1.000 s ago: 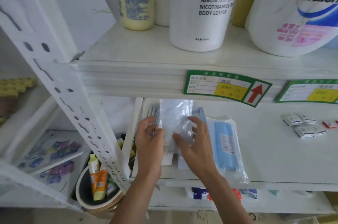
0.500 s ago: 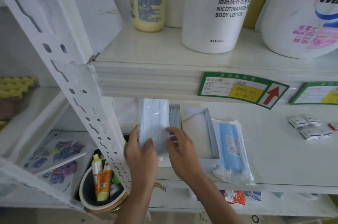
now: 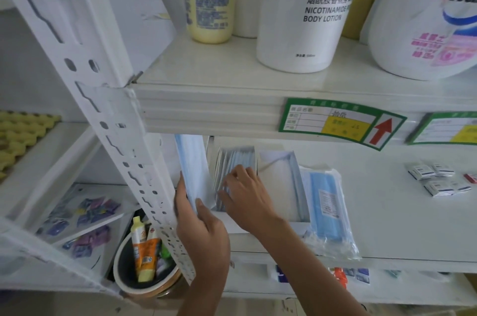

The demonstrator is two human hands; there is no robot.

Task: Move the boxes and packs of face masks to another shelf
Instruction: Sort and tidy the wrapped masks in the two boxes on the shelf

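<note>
My left hand (image 3: pixel 200 228) grips a pale blue pack of face masks (image 3: pixel 193 168) by its lower end and holds it upright at the left end of the middle shelf (image 3: pixel 402 222). Right beside it stands an open white box with several wrapped masks (image 3: pixel 236 158) in it. My right hand (image 3: pixel 245 199) reaches into that box, its fingers curled on the wrapped masks. A second open mask box (image 3: pixel 280 181) lies to the right. A clear bag of blue masks (image 3: pixel 327 207) lies flat next to it, overhanging the shelf's front edge.
A perforated white upright (image 3: pixel 108 119) runs diagonally just left of my left hand. On the upper shelf stand a yellow bottle (image 3: pixel 209 3), a body lotion bottle (image 3: pixel 304 13) and a big detergent jug (image 3: pixel 433 18). Small white boxes (image 3: pixel 433 179) lie at the right. A bucket of tubes (image 3: pixel 144 264) stands below.
My left hand has tilted the mask pack upright and moved it left. My right hand let go of that pack and went into the box of wrapped masks.
</note>
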